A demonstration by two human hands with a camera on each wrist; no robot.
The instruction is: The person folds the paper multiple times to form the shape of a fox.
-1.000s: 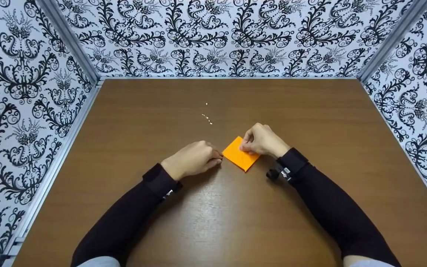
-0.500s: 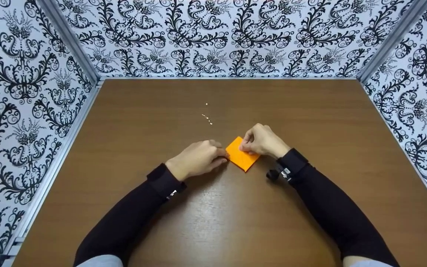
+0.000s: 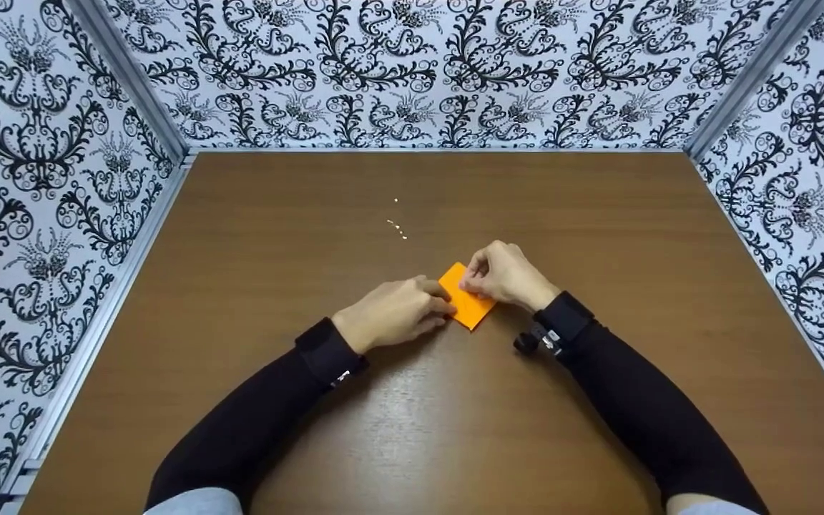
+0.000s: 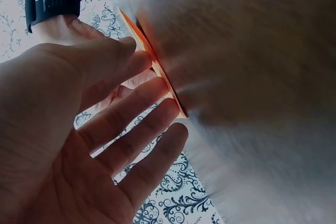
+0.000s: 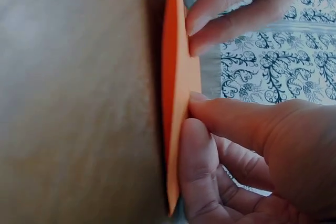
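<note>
A folded square of orange paper point(image 3: 473, 306) lies on the table, turned like a diamond. In the head view, my left hand point(image 3: 399, 311) comes from the left, its fingertips touching the paper's left side. The left wrist view shows that hand's fingers point(image 4: 139, 124) spread and fairly straight against the paper point(image 4: 142, 38). My right hand point(image 3: 508, 273) holds the paper's right part, thumb and forefinger close together on it. Up close in the right wrist view, the layers of the paper point(image 5: 181, 77) stand slightly apart at the edge, and the right thumb point(image 5: 231, 116) touches its upper face.
Small white flecks point(image 3: 398, 227) are on the brown wooden table point(image 3: 297, 214) beyond the paper. Patterned wallpaper panels point(image 3: 412, 71) with metal frame bars enclose the back and sides. A black camera point(image 3: 526, 343) hangs from the right wrist strap.
My left hand has moved right, from beside the paper's left corner to over its left side. The right hand and the paper have stayed in nearly the same place.
</note>
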